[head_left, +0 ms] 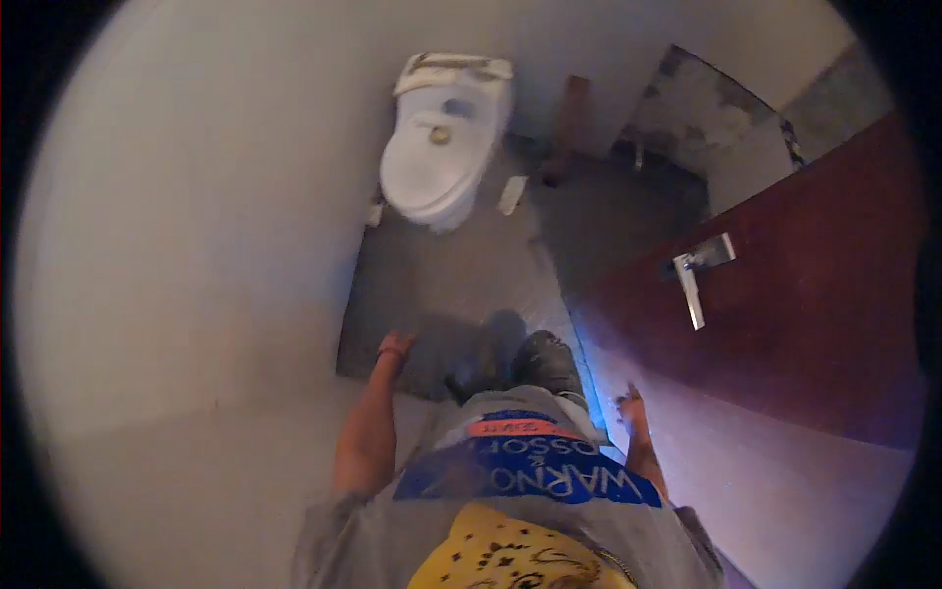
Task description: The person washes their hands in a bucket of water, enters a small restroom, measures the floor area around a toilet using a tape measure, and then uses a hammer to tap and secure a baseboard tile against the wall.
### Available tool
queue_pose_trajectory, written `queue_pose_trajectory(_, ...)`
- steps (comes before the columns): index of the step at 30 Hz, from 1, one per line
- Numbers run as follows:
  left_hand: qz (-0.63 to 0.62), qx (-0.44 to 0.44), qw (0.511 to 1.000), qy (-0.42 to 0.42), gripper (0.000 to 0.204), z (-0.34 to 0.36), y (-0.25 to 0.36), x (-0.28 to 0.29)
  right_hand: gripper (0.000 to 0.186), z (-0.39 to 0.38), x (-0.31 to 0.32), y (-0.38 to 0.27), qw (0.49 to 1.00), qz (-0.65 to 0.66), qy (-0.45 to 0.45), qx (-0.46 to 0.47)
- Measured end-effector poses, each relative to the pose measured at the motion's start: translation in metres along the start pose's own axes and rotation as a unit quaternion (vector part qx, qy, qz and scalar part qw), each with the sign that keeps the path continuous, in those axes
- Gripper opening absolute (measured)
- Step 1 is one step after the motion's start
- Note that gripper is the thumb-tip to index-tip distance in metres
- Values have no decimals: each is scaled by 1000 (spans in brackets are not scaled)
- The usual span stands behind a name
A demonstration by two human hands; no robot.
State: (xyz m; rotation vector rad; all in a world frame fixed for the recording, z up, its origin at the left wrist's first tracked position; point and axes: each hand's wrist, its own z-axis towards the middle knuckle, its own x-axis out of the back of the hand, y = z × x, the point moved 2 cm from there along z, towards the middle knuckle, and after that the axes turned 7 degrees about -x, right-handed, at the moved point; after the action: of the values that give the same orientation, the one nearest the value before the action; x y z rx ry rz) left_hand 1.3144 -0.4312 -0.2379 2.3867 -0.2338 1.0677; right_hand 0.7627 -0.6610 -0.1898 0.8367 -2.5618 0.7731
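Observation:
My left hand (396, 346) hangs low beside the pale wall, holding nothing that I can see, its fingers loosely apart. On the other side, my right hand (630, 404) is near the lower part of a door (785, 294), one finger stretched out and nothing visible in it. The door is dark red above and paler below, with a silver lever handle (694, 285) well apart from the hand. Ahead stands a white toilet (422, 177) with its lid down; a small yellowish thing (441, 134) shows on its top.
Grey floor (451, 285) lies between me and the toilet, with my dark shoe (548, 363) on it. A white piece (511, 194) sits right of the toilet base. Farther right are a narrow brown upright object (572, 118) and a mottled grey panel (702, 108). A pale wall (196, 245) borders the left.

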Motion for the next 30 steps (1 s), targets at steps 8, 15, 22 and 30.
queue_pose_trajectory(8, 127, -136, 973, -140, 50, 80, 45, 63, 30, 112, -55, -171, 927, -264, 135, 230)
queue_pose_trajectory(15, 241, -143, 929, -243, 50, 134, -39, 64, 46, 96, -95, -333, 965, -208, 155, 35)
queue_pose_trajectory(22, 266, -246, 891, -273, 50, 271, 65, 104, 35, 160, -47, -380, 928, -330, 162, 68)
queue_pose_trajectory(30, 443, -381, 756, -296, 50, 482, 215, 227, 47, 113, -26, -416, 913, -356, 176, -97)
